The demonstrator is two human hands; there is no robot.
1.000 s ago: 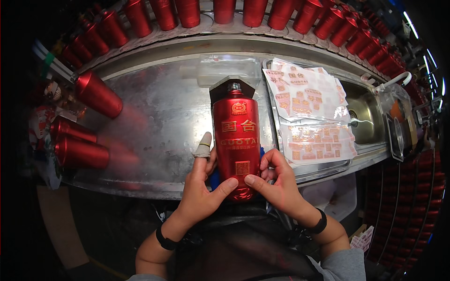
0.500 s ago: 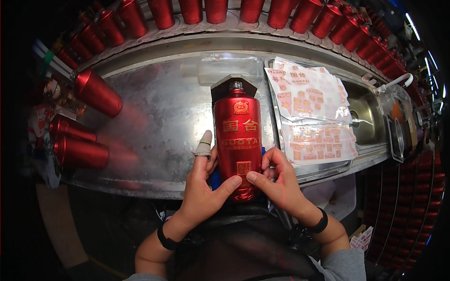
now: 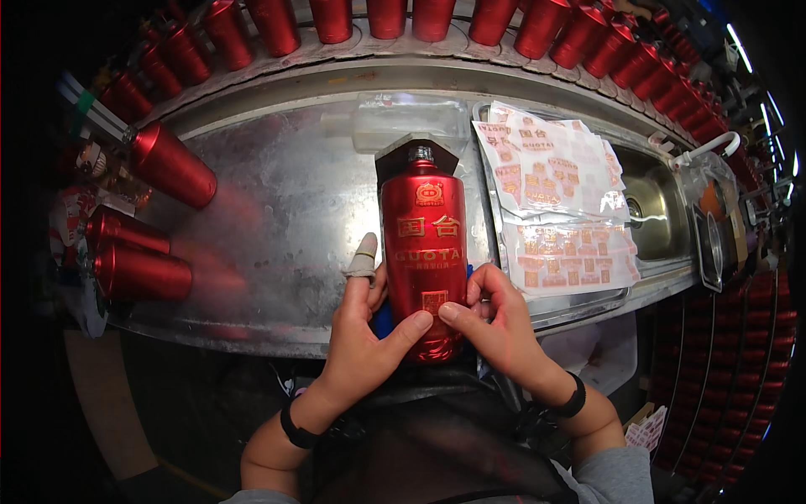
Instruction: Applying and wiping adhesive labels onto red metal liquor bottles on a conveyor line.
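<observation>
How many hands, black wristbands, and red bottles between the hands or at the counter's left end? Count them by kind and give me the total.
Left hand and right hand: 2
Black wristbands: 2
Red bottle between them: 1
Red bottles at left: 3
Total: 8

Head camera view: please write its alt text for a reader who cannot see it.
A person's left hand and right hand hold a red bottle with gold markings, thumbs near its base. Printed sheets and a sink are at right, three red bottles at left, and a bottle row along the far side.
</observation>
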